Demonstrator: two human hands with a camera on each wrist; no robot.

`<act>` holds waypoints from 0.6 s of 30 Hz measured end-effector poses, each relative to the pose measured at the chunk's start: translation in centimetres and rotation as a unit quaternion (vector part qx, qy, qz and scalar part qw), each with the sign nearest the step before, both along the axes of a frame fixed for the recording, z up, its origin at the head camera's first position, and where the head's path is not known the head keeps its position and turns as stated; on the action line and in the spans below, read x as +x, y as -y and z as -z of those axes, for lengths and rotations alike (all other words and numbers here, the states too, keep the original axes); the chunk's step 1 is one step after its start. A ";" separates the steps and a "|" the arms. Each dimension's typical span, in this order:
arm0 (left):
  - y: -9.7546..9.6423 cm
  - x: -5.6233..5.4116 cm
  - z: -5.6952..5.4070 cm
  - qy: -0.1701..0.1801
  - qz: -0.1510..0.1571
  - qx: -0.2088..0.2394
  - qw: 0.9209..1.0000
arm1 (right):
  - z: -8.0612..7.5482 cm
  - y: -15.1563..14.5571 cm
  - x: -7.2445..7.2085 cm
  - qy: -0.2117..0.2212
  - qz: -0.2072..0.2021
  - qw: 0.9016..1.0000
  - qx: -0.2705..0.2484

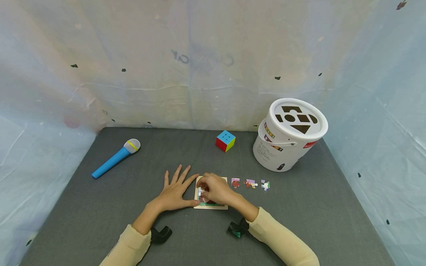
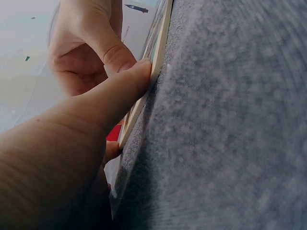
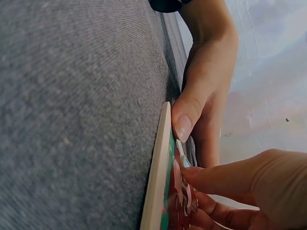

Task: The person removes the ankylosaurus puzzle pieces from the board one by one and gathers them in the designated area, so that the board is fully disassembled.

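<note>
A small jigsaw puzzle board point(image 1: 211, 207) with a pale wooden rim lies flat on the table. My left hand point(image 1: 173, 193) is spread at its left side, the thumb pressing on the lower left corner and the index fingertip by the upper left one. Over the board, my right hand point(image 1: 214, 187) pinches a puzzle piece point(image 3: 178, 178) between thumb and fingers, low against the picture. That hand covers much of the board in the head view. Three loose pieces lie in a row to the right: one purple and red point(image 1: 235, 183), another similar point(image 1: 250, 183), one mostly white point(image 1: 265, 185).
Behind the board sits a colourful puzzle cube point(image 1: 226, 141). A white bucket point(image 1: 276, 155) with shaped holes in its lid stands at the back right. At the back left lies a blue toy microphone point(image 1: 114, 159). Plastic sheeting encloses the grey table point(image 1: 186, 240).
</note>
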State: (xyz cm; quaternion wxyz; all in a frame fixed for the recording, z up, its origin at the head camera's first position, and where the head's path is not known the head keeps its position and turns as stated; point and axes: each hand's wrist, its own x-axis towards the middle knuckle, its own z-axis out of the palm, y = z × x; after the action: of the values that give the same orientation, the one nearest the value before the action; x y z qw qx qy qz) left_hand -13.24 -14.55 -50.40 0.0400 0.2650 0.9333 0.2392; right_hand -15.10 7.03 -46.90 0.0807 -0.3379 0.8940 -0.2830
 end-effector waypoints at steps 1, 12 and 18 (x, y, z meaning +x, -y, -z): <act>0.0 0.0 0.0 0.000 0.000 0.001 1.000 | 0.0 0.0 0.0 -0.002 0.001 1.000 0.002; 0.0 -0.1 0.1 0.012 0.001 0.007 1.000 | 0.1 0.2 0.0 -0.025 0.010 0.999 -0.025; 0.0 0.0 -0.1 0.004 0.001 0.007 1.000 | 0.3 0.4 0.1 -0.019 0.025 0.999 -0.040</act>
State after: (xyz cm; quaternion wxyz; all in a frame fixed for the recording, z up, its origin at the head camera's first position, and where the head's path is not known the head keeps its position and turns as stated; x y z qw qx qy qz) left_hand -13.26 -14.52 -50.35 0.0425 0.2654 0.9312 0.2464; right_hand -14.97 6.58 -47.21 0.0431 -0.3239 0.8916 -0.3135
